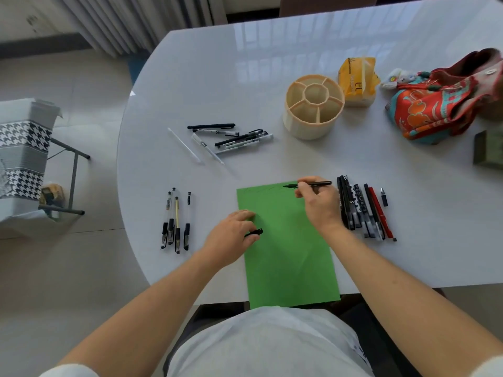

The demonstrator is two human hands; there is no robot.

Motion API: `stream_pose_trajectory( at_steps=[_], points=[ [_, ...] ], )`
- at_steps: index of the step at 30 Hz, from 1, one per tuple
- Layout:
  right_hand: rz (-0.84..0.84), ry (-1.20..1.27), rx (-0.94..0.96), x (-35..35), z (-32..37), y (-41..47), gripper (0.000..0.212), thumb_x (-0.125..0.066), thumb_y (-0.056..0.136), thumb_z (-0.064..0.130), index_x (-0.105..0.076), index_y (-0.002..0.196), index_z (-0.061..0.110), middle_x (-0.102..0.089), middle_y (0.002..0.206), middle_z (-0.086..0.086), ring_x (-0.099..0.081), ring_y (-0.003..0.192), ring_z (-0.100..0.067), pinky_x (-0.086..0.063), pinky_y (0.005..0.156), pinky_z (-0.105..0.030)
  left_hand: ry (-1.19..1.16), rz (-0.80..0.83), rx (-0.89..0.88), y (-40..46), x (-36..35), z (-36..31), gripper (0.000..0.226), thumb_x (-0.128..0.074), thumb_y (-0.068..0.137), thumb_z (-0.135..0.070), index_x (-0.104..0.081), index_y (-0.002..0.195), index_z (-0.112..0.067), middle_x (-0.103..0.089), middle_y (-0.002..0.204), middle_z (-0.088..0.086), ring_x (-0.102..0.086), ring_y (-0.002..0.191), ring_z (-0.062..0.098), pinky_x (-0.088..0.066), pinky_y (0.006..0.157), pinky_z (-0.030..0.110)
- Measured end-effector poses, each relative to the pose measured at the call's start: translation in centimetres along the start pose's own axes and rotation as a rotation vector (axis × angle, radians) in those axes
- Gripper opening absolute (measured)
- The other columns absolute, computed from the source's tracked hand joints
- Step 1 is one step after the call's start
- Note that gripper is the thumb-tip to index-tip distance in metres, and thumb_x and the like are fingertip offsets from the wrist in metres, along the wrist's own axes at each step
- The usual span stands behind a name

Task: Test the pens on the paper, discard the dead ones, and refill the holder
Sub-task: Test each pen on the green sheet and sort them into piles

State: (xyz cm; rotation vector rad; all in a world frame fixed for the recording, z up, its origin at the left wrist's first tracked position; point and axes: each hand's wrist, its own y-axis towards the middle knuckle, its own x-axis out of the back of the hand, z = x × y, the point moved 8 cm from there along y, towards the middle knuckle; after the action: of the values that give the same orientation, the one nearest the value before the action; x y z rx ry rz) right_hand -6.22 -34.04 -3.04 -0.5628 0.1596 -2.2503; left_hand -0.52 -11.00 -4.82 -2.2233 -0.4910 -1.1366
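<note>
A green paper (285,248) lies at the table's near edge, with faint pen strokes along its top. My right hand (318,202) grips a black pen (313,184) whose tip touches the paper's top edge. My left hand (231,235) rests on the paper's left side and pinches a black pen cap (254,232). A cream divided pen holder (313,104) stands empty behind. Pens lie in three groups: several to the left (175,221), a loose pile further back (231,138), and a tight row to the right (362,210).
A yellow packet (358,80) and a red patterned cloth bag (446,104) sit at the back right of the white table (204,77). A dark green box (488,149) is at the right edge. A lined bin (24,156) stands on the floor to the left.
</note>
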Motion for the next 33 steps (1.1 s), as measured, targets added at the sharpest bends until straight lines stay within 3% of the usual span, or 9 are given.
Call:
stream_pose_trajectory(
  at_steps=[4, 7, 10, 14, 16, 19, 24, 33],
  points=[
    [0.057, -0.079, 0.055, -2.8, 0.5, -0.1, 0.009, -0.066, 0.088, 0.024, -0.074, 0.086, 0.029, -0.076, 0.078, 0.005, -0.073, 0.078, -0.014, -0.060, 0.079, -0.034, -0.003, -0.008, 0.002, 0.0, 0.2, 0.0, 0.028, -0.057, 0.097, -0.043, -0.073, 0.106, -0.022, -0.051, 0.147, -0.004, -0.043, 0.137, 0.017, -0.037, 0.110, 0.034],
    [0.060, -0.197, 0.136, -3.4, 0.8, -0.2, 0.009, -0.068, 0.089, 0.022, -0.075, 0.090, 0.028, -0.070, 0.076, 0.013, -0.066, 0.072, -0.002, -0.052, 0.072, -0.017, -0.016, -0.018, 0.001, 0.0, 0.2, 0.1, 0.028, -0.057, 0.096, -0.042, -0.074, 0.103, -0.021, -0.052, 0.146, -0.004, -0.044, 0.136, 0.016, -0.037, 0.110, 0.033],
    [0.056, -0.280, 0.175, -3.2, 1.0, -0.2, 0.011, -0.067, 0.090, 0.023, -0.077, 0.093, 0.022, -0.072, 0.078, 0.009, -0.065, 0.073, -0.005, -0.048, 0.071, -0.011, -0.025, -0.022, 0.003, 0.0, 0.1, 0.2, 0.027, -0.057, 0.096, -0.042, -0.074, 0.102, -0.021, -0.052, 0.145, -0.005, -0.045, 0.135, 0.015, -0.040, 0.108, 0.034],
    [-0.039, -0.258, 0.109, -1.2, 0.9, 0.3, 0.014, -0.063, 0.092, 0.019, -0.076, 0.095, 0.016, -0.075, 0.084, -0.002, -0.069, 0.076, -0.017, -0.059, 0.079, -0.034, -0.017, -0.026, 0.002, 0.0, 0.3, 0.0, 0.028, -0.057, 0.096, -0.044, -0.074, 0.102, -0.022, -0.052, 0.145, -0.006, -0.045, 0.135, 0.013, -0.040, 0.108, 0.034],
    [-0.053, -0.180, 0.062, -0.3, 0.8, 0.2, 0.010, -0.062, 0.093, 0.018, -0.072, 0.094, 0.018, -0.074, 0.082, -0.003, -0.072, 0.075, -0.021, -0.061, 0.076, -0.040, -0.022, -0.027, 0.004, 0.1, 0.4, 0.0, 0.028, -0.057, 0.097, -0.044, -0.074, 0.102, -0.022, -0.053, 0.144, -0.006, -0.045, 0.134, 0.013, -0.040, 0.108, 0.034],
    [-0.043, -0.051, 0.017, 0.4, 0.8, -0.7, 0.009, -0.063, 0.094, 0.015, -0.068, 0.090, 0.021, -0.074, 0.077, -0.004, -0.072, 0.066, -0.020, -0.063, 0.069, -0.041, -0.036, -0.031, 0.020, 0.4, 0.7, -0.1, 0.029, -0.057, 0.097, -0.044, -0.073, 0.106, -0.021, -0.057, 0.139, -0.005, -0.049, 0.130, 0.014, -0.040, 0.107, 0.034],
    [0.131, 0.194, -0.096, -0.5, -0.1, -3.0, 0.006, -0.064, 0.094, 0.007, -0.069, 0.090, 0.009, -0.073, 0.072, -0.009, -0.069, 0.059, -0.027, -0.063, 0.065, -0.048, -0.066, -0.092, 0.049, 1.0, 1.7, -0.5, 0.033, -0.056, 0.097, -0.045, -0.071, 0.110, -0.019, -0.065, 0.125, -0.005, -0.057, 0.116, 0.015, -0.045, 0.097, 0.032],
    [0.277, 0.227, -0.155, -2.1, -0.3, -4.9, 0.007, -0.061, 0.095, 0.001, -0.067, 0.092, 0.002, -0.071, 0.073, -0.015, -0.064, 0.056, -0.027, -0.062, 0.065, -0.047, -0.099, -0.105, 0.028, 1.1, 2.3, -1.6, 0.028, -0.056, 0.096, -0.046, -0.070, 0.107, -0.024, -0.067, 0.110, -0.010, -0.059, 0.101, 0.010, -0.047, 0.087, 0.027]
  ],
)
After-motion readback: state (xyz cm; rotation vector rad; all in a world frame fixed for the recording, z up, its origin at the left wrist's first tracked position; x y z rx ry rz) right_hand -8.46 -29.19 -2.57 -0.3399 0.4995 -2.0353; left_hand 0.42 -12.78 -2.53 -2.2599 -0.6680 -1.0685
